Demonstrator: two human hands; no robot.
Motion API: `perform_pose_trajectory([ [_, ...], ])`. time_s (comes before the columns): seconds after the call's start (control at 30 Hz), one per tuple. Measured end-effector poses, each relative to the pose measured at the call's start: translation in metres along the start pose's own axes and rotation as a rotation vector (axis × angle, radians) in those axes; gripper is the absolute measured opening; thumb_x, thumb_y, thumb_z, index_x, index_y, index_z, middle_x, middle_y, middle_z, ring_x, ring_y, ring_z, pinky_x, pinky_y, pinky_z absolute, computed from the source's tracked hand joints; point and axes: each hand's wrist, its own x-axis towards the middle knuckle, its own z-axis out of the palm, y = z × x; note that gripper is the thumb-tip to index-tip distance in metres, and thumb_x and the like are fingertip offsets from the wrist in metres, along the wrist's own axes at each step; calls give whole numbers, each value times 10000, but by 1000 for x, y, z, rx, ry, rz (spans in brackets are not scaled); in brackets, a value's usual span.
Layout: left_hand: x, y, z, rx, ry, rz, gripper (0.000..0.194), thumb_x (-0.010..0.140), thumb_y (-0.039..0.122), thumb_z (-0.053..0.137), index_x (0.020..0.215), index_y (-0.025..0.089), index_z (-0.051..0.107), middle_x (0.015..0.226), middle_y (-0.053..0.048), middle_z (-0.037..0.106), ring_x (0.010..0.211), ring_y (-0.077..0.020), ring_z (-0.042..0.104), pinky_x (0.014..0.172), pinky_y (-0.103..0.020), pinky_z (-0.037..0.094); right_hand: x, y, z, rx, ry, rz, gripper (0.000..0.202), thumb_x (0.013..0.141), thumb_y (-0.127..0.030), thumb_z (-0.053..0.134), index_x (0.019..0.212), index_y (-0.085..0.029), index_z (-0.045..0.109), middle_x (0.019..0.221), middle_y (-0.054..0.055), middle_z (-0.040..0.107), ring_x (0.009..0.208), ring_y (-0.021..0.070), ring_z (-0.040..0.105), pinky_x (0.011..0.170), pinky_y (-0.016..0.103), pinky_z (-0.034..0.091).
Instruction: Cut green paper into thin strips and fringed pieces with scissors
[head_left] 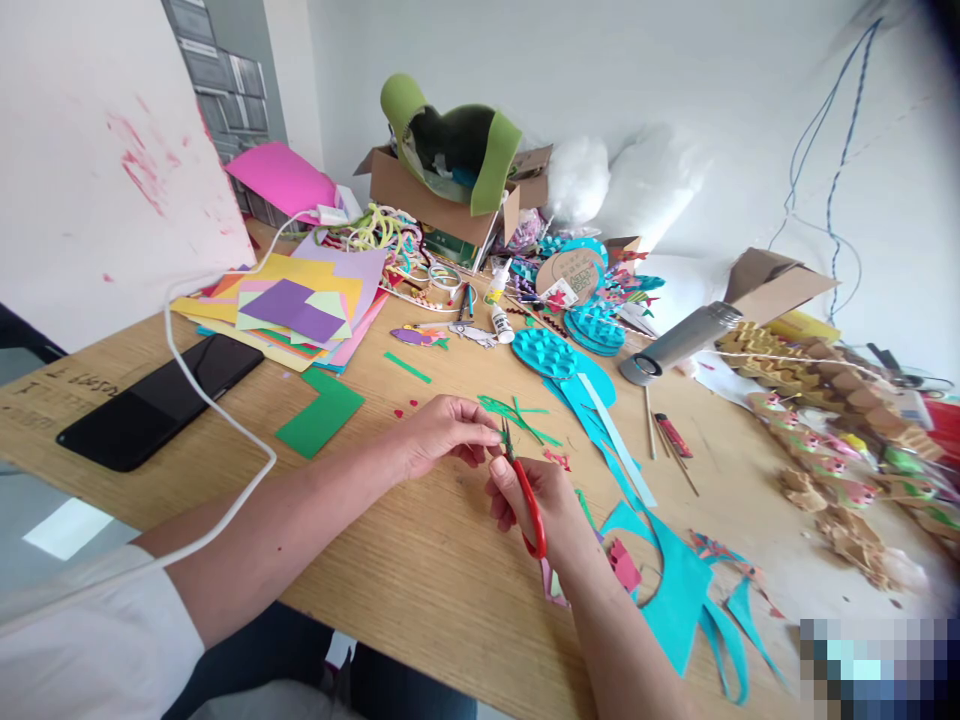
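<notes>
My right hand [546,492] is closed round the red handles of a pair of scissors [534,510], whose blades point up and away from me. Close against the blades, my left hand [450,438] pinches a small green paper piece [502,437], mostly hidden by the fingertips. Just beyond both hands lie thin green paper strips [517,410]. Red paper scraps [557,459] are on the table near the scissors. To the left rests a larger green sheet [321,412] with a corner cut out.
A black phone [161,400] lies at left, with a white cable [225,412] crossing over my left arm. Coloured paper [300,310] is stacked behind. Blue felt-like offcuts [675,580], a metal flask [679,345] and a glue bottle [501,322] stand or lie to the right and back.
</notes>
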Motion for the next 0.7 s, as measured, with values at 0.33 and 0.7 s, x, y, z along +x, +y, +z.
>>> perform_pose_trajectory([
  [0.33,0,1,0,24,4,18,196,596,250,734,723,127,650,656,-23,670,563,-105,583,609,-266,427,-1,0,-1,-23,-12,8,514,788,-621,569,559,-164,514,459,16,560,394,121,530,401,203,361],
  [0.7,0,1,0,34,-9,17,209,594,261,738,726,125,652,657,-31,675,569,-111,588,616,-269,429,-1,-1,-1,-6,-8,15,527,770,-643,571,558,-165,513,460,21,567,383,120,529,392,204,368],
])
